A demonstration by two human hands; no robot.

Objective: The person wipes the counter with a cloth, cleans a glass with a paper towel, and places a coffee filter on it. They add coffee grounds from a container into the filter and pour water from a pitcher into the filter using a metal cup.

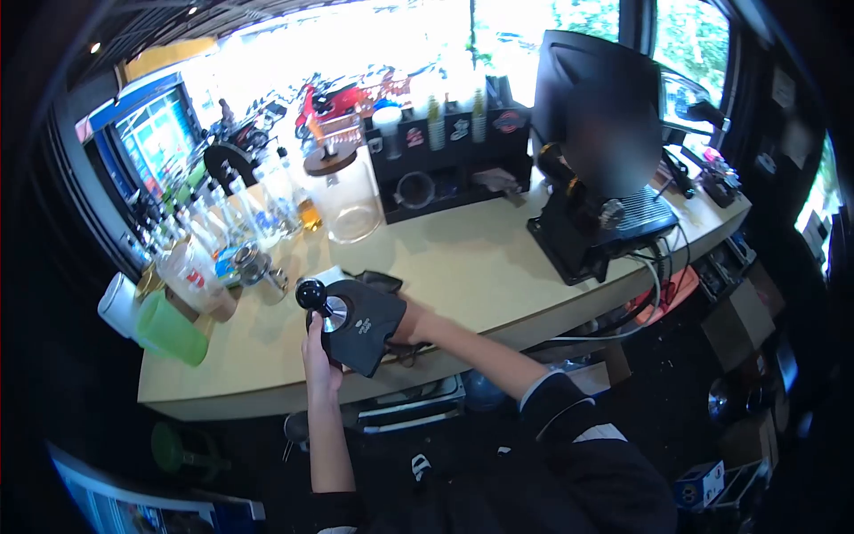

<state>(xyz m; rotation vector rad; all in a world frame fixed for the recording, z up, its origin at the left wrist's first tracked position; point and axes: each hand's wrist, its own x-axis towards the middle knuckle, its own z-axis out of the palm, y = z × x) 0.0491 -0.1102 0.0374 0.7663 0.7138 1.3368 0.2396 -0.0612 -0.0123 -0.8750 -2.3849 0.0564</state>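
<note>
A black tamping mat with small white print is tilted over the near edge of the counter. On its left part stands a coffee tamper with a round black knob and a shiny metal base. My left hand grips the mat's left edge, a fingertip up beside the tamper, just under the knob. From the other side, my right hand holds the mat's right edge, its fingers partly hidden behind it. Just behind the mat lie a dark object and a white one, both partly covered.
A black espresso machine stands on the counter at right. Behind are a glass dispenser and a black cup organizer. Several bottles, a metal portafilter-like piece and a green cup line the left. Boxes lie on the floor.
</note>
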